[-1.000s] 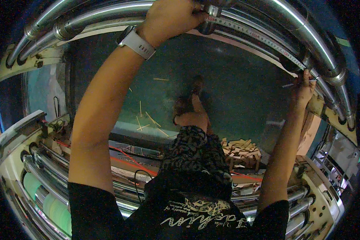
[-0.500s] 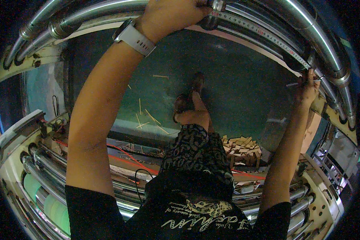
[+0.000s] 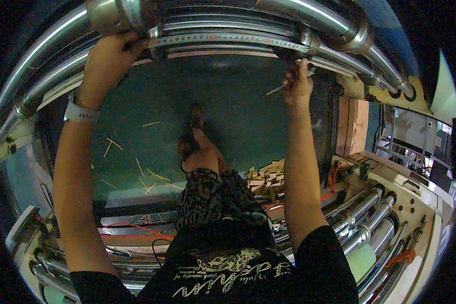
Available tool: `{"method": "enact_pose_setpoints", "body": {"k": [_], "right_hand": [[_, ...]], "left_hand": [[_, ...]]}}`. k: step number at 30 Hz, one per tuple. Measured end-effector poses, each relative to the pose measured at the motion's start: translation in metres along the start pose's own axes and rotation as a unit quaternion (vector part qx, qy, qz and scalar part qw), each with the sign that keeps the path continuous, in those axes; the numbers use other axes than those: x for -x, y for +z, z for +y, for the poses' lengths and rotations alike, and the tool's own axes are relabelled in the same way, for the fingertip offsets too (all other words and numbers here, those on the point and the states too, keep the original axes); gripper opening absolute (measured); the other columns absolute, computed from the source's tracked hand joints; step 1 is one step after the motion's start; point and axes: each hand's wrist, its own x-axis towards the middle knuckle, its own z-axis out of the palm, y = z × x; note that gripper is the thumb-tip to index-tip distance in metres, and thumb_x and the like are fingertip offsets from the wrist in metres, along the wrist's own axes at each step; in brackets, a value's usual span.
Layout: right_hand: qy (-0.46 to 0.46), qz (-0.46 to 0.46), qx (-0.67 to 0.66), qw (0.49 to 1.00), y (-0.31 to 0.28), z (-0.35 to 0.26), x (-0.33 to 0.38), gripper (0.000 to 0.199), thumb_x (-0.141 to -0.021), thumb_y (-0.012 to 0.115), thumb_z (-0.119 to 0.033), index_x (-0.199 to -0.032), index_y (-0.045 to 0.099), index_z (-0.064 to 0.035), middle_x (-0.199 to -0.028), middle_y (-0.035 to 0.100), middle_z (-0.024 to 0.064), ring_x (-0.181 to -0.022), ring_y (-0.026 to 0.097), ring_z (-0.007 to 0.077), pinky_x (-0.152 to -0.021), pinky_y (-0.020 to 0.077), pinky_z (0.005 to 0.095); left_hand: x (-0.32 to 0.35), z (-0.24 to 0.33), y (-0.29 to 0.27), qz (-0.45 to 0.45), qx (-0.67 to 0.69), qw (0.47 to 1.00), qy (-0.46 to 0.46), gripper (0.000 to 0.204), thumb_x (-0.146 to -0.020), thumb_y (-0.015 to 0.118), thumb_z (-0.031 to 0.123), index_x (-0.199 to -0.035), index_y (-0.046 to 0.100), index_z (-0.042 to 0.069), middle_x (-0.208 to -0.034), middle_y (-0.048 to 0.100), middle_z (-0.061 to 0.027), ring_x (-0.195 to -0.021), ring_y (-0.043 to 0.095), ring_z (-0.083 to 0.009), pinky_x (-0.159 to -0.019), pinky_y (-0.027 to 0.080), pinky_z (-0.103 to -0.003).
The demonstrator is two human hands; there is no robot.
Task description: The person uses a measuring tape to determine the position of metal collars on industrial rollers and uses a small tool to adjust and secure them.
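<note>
A tape measure (image 3: pixel 228 38) with a pale marked blade is stretched along the steel bars at the far side. My left hand (image 3: pixel 111 63), with a watch (image 3: pixel 81 111) on its wrist, closes its fingers on the blade's left end, partly in shadow beside a collar. My right hand (image 3: pixel 299 86) grips a thin pen-like stick (image 3: pixel 275 91). Its thumb points up at the blade's right end, just below another collar (image 3: pixel 306 38) on the bar; whether it touches the blade I cannot tell.
Thick steel rollers (image 3: pixel 309 15) with ring collars cross the far side. Small wooden blocks (image 3: pixel 266 177) are heaped beside my legs, and thin strips (image 3: pixel 154 175) lie scattered on the dark green floor (image 3: pixel 238 121). More rollers (image 3: pixel 369 213) and a pale machine frame (image 3: pixel 415 202) stand at the near right.
The view has swung to the right, so both hands and the tape appear farther left and the tape looks more level. Both hands stay near the tape's ends.
</note>
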Motion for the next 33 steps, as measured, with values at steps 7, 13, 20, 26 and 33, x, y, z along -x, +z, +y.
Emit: {"method": "enact_pose_setpoints", "body": {"k": [7, 13, 20, 26, 33], "right_hand": [[0.07, -0.174, -0.106, 0.976, 0.008, 0.016, -0.018, 0.055, -0.076, 0.051, -0.057, -0.101, 0.047, -0.0095, -0.076, 0.056, 0.0033, -0.05, 0.036, 0.0062, -0.041, 0.0251, 0.0184], [0.05, -0.138, -0.134, 0.98, 0.01, 0.021, -0.019, 0.049, -0.082, 0.049, -0.051, -0.098, 0.052, -0.0049, -0.075, 0.058, 0.0036, -0.051, 0.041, 0.0066, -0.04, 0.0282, 0.0189], [0.053, -0.123, -0.122, 0.983, 0.009, 0.024, -0.024, 0.05, -0.081, 0.05, -0.052, -0.099, 0.051, -0.0055, -0.076, 0.057, 0.0038, -0.052, 0.04, 0.0065, -0.04, 0.0275, 0.0183], [0.057, -0.126, -0.105, 0.985, 0.009, 0.024, -0.025, 0.056, -0.077, 0.048, -0.056, -0.103, 0.048, -0.0068, -0.078, 0.055, 0.0042, -0.053, 0.036, 0.0061, -0.041, 0.0244, 0.0172], [0.043, -0.13, -0.159, 0.978, 0.01, 0.026, -0.025, 0.046, -0.081, 0.053, -0.049, -0.096, 0.05, -0.0051, -0.071, 0.056, 0.0047, -0.048, 0.039, 0.0075, -0.038, 0.0273, 0.019]], "left_hand": [[0.001, 0.008, 0.0, 0.019, -0.018, 1.0, -0.014, 0.028, -0.081, 0.054, 0.035, -0.091, 0.064, 0.01, -0.08, 0.062, -0.0143, -0.075, 0.059, -0.0331, -0.064, 0.046, -0.04], [0.0, 0.017, -0.005, -0.016, -0.024, 0.998, -0.047, 0.03, -0.081, 0.055, 0.036, -0.087, 0.065, 0.008, -0.077, 0.062, -0.0141, -0.072, 0.06, -0.0326, -0.061, 0.046, -0.038], [0.0, 0.016, -0.008, -0.015, -0.019, 0.999, -0.041, 0.029, -0.081, 0.055, 0.034, -0.086, 0.064, 0.007, -0.075, 0.062, -0.0144, -0.07, 0.06, -0.0323, -0.059, 0.045, -0.038], [-0.001, 0.014, -0.005, -0.013, -0.017, 0.999, -0.045, 0.028, -0.081, 0.055, 0.034, -0.087, 0.064, 0.008, -0.076, 0.062, -0.0145, -0.07, 0.06, -0.0325, -0.06, 0.046, -0.038], [0.0, 0.011, -0.003, -0.008, -0.013, 0.999, -0.037, 0.026, -0.08, 0.057, 0.033, -0.088, 0.065, 0.009, -0.079, 0.063, -0.0139, -0.072, 0.06, -0.032, -0.06, 0.046, -0.037]]}}
